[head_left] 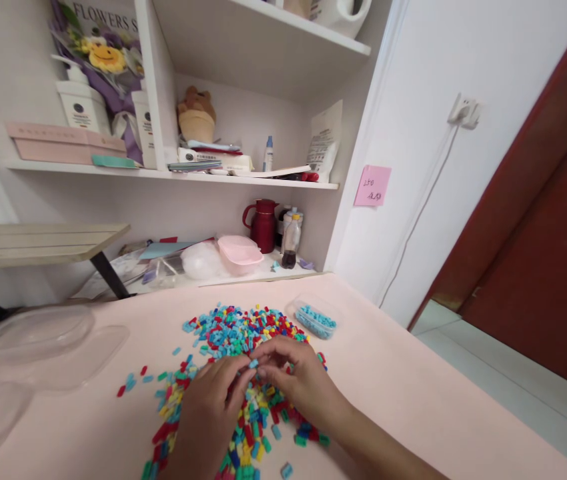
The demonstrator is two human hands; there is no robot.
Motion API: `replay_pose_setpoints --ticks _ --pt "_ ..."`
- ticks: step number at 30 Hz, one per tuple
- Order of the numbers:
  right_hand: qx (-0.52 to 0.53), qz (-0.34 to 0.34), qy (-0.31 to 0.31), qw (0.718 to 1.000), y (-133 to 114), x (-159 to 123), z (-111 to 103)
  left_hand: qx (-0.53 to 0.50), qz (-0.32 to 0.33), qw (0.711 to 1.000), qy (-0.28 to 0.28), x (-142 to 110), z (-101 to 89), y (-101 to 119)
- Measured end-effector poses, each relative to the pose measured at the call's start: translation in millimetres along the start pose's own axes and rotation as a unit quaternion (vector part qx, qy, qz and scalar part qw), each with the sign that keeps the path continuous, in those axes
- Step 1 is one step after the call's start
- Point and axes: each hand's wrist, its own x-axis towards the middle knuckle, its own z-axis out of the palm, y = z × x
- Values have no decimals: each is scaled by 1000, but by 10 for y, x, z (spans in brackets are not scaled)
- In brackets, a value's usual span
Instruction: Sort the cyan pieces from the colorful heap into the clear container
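A small light blue toy brick (253,364) sits at the fingertips of both my hands, above a spread-out pile of coloured toy bricks (236,333). My left hand (216,393) pinches it between thumb and forefinger from the left. From the right, the curled thumb and forefinger of my right hand (296,373) meet at the same brick. Both hands cover part of the pile, which mixes red, yellow, green, dark blue and light blue pieces. Just behind my right hand, a clear plastic box (331,312) holds light blue bricks.
Clear plastic containers (38,340) lie at the left of the pink tabletop (388,380). Along the back stand a pink bowl (240,253), a dark red jug (263,227) and a bottle with dark liquid (290,243). A small wooden stand (38,243) juts in at the left.
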Motion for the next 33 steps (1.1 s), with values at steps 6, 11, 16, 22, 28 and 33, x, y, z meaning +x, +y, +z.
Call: replay_pose_setpoints --ticks 6,11,16,22,28,33 --pt "-84 -50 17 995 -2 -21 -9 4 0 1000 -6 3 1 3" --pt "-115 -66 24 991 7 -9 -10 -4 4 1000 -15 -16 14 -23" --pt "-138 -74 138 978 18 104 -346 -8 -19 1000 -24 -49 -14 -72" --pt "-209 -40 342 915 127 184 -911 -29 -56 998 -2 -110 24 -80" --pt "-178 -63 354 916 140 180 -857 -15 -42 999 -5 -95 4 -72" --pt "-42 32 110 993 75 132 -564 12 -37 999 9 -46 -24 -47"
